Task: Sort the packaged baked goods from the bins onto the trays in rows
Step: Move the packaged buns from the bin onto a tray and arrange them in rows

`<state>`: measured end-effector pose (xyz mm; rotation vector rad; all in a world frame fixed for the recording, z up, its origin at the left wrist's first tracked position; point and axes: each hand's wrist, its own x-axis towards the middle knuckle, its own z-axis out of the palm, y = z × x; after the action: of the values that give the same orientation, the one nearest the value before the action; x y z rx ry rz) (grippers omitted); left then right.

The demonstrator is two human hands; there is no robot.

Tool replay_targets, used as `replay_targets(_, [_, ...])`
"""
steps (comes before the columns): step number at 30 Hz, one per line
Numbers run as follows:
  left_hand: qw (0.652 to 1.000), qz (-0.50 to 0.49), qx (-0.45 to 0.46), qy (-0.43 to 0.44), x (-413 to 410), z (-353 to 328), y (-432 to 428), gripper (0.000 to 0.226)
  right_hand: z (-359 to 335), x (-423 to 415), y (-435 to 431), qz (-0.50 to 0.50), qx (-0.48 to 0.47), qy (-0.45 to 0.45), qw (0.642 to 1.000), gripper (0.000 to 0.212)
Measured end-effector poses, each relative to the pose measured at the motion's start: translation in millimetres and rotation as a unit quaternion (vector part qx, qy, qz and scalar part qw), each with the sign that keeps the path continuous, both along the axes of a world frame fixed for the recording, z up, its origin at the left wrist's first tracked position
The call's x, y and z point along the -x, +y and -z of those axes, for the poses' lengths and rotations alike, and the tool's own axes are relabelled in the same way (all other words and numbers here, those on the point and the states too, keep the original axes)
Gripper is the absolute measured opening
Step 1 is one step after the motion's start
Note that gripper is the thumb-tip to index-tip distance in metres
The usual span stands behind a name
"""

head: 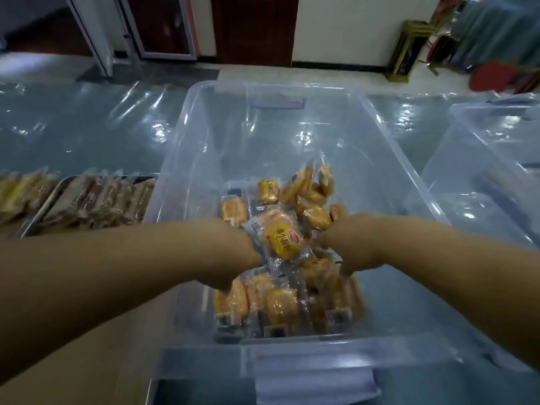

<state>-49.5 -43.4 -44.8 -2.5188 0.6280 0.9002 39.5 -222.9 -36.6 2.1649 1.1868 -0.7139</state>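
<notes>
1. Evidently both hands are down in the clear bin [292, 350]. The left hand [236, 255] lies against the wrapper edge of a yellow packet [282, 239]. The right hand [347, 244] is close on that packet's other side, its fingers dipping among the packets below. Both hands are blurred and their fingertips hidden, so I cannot tell whether either one grips anything or merely touches.
2. The yellow packet sits tilted on top, between the two hands, above the pile of packets [280, 305] heaped in the near part of the bin.
3. Judged from this, the step in hand is the pick-up: gathering packets out of the bin, with the laying out not yet begun.
4. Off to the left, just beside the bin, a metal tray [38, 217] carries rows of brown packets [102, 200]. A second bin [467, 147] stands to the right on the plastic sheet [87, 127] that covers the table.
5. The next move calls for a firm hold on the slippery wrappers, a lift clear over the bin's tall wall, and a carry left to a tray with free space. There the packets should be laid in line with their own kind.
</notes>
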Motion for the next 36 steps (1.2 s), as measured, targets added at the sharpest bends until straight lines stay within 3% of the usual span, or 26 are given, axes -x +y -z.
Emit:
replay_targets(6, [0.993, 0.024, -0.095, 0.065, -15, 29, -12, 0.062, 15, 9, 7, -0.021, 0.054, 0.022, 0.998, 0.037])
replay_targets(11, [0.991, 0.041, -0.091, 0.091, -23, 62, -18, 0.067, 17, 11, 7, 0.001, 0.071, 0.049, 0.996, 0.045])
replay_targets(16, [0.995, 0.033, -0.041, 0.081, -22, 81, -19, 0.071, 17, 11, 10, 0.01, 0.073, 0.058, 0.996, 0.038])
replay_targets(24, [0.993, -0.011, -0.078, 0.083, -31, 83, -20, 0.043, 17, 13, 14, -0.03, 0.063, 0.058, 0.996, 0.024])
replay_targets(27, [0.998, -0.002, -0.032, 0.054, -35, 85, -20, 0.048, 19, 9, 13, -0.033, 0.045, 0.067, 0.996, 0.023])
replay_targets(33, [0.988, -0.089, 0.061, 0.11, -34, 95, -24, 0.042, 23, 6, 12, -0.029, 0.022, 0.076, 0.996, 0.025])
replay_targets(36, [0.97, -0.177, 0.128, 0.112, -36, 86, -25, 0.062, 24, 5, 12, -0.021, 0.014, 0.074, 0.997, 0.027])
